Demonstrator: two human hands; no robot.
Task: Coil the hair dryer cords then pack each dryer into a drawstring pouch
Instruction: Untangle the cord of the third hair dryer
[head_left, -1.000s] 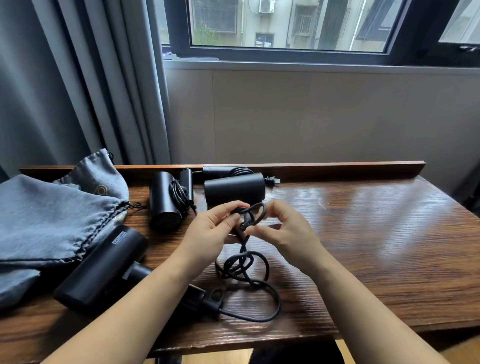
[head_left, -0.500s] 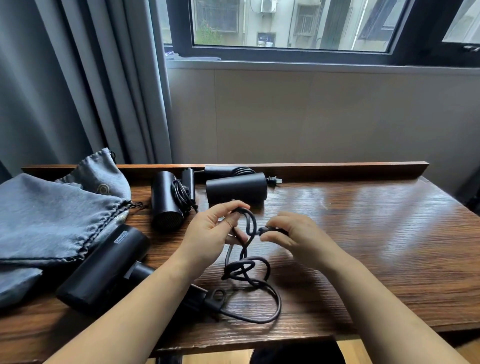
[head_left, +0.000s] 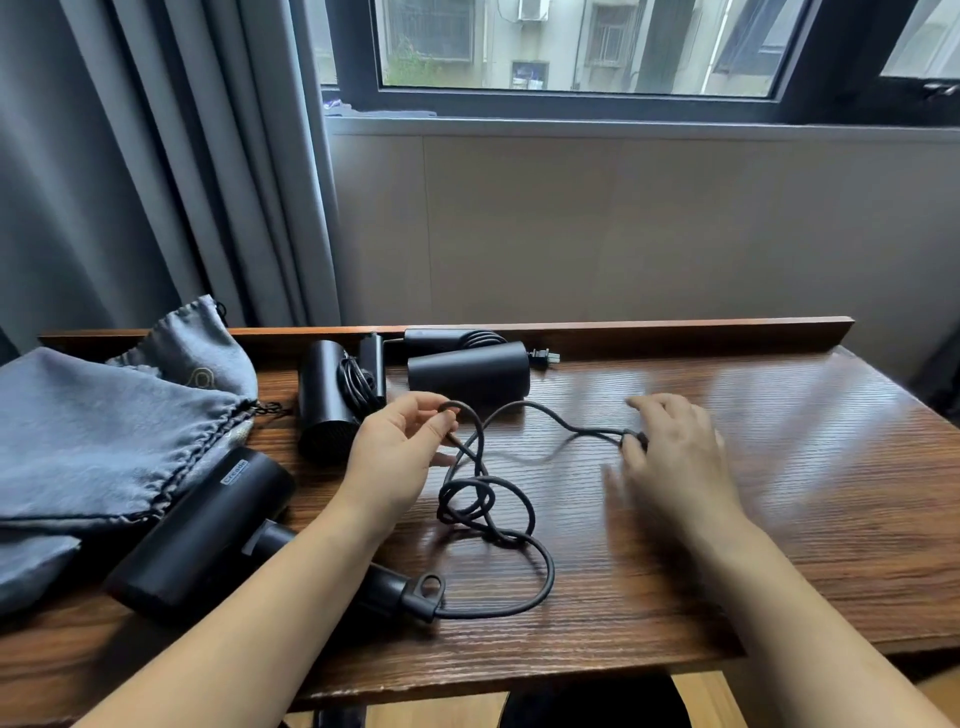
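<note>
A black hair dryer (head_left: 202, 530) lies at the front left of the wooden table (head_left: 727, 545), partly under my left forearm. Its black cord (head_left: 488, 509) runs from the handle end in loose, tangled loops across the table. My left hand (head_left: 400, 452) pinches one loop of the cord above the tangle. My right hand (head_left: 675, 457), blurred, grips the plug end of the cord, stretched out to the right. Two more black dryers (head_left: 327, 400) (head_left: 467, 374) with coiled cords lie near the back ledge. Grey drawstring pouches (head_left: 93, 441) lie at the left.
A raised wooden ledge (head_left: 675, 335) runs along the table's back edge, below a wall and window. Grey curtains (head_left: 156, 156) hang at the left. A plug (head_left: 543, 357) sticks out beside the rear dryer.
My right hand has moved right, drawing the plug end away from my left hand and stretching the cord out. The small loop held between both hands has opened up.
</note>
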